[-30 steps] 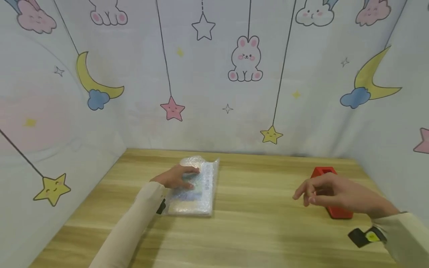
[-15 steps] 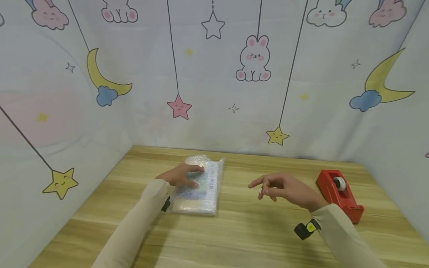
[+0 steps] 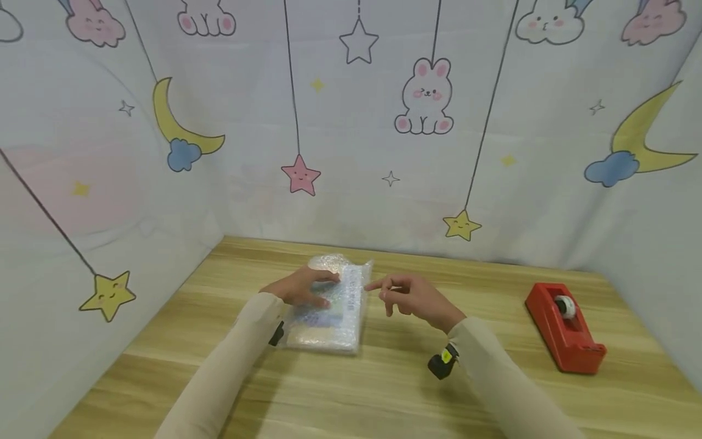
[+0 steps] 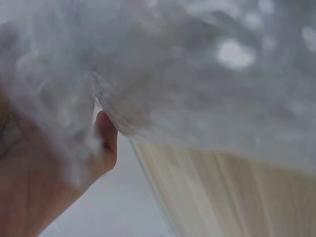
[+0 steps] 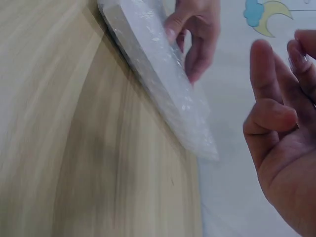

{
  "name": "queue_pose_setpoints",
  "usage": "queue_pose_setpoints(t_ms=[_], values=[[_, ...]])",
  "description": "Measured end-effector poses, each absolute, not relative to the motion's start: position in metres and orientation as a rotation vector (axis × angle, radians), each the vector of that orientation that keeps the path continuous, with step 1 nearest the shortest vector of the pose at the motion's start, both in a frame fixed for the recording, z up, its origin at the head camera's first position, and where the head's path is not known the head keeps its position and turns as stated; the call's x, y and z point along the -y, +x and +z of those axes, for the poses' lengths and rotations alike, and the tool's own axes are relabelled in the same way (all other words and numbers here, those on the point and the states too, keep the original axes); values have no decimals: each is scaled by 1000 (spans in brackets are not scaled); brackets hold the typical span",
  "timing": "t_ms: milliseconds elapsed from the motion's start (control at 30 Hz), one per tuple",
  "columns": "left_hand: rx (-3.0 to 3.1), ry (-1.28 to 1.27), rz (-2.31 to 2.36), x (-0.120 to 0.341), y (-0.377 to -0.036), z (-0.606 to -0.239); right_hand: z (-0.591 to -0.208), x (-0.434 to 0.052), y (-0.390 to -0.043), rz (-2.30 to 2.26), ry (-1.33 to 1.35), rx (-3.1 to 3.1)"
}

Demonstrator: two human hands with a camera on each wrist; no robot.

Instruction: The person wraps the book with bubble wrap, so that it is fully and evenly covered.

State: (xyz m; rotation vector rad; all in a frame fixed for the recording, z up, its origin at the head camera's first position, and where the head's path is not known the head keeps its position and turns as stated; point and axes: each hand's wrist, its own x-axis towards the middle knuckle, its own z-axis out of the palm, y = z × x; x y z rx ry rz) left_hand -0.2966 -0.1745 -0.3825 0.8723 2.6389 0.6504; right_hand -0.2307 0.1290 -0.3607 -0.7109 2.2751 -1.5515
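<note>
Head view shows our left hand (image 3: 300, 288) pressing flat on a bubble-wrapped parcel (image 3: 329, 308) at the wooden table's (image 3: 384, 378) centre, seemingly to steady it, while our right hand (image 3: 414, 296), empty and loosely curled, points its forefinger at the parcel's right edge.

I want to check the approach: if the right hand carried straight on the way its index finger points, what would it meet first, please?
Most likely the bubble-wrapped package, at its right edge; the right hand points left at it from close by. The left hand rests on top. Depth is uncertain.
</note>
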Motion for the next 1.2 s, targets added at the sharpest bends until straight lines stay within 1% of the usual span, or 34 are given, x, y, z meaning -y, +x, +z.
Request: queue_pose_setpoints(t_ms=[233,500,700,967,1200], values=[[-2638,884,650,175,-297,-382,-378,-90,-250,-1627,-686,-2285],[-2644,855,639,172,-296,-382,-388,-62,-255,-1628,-638,-2197],[-2639,807,655,174,-295,-380,-388,-42,-258,-1502,-705,-2240],[-2618,807,643,174,-294,-380,-392,-31,-263,-1344,-671,-2353],[-2611,778,569,174,-292,-371,-393,-29,-265,-1261,-639,-2376]])
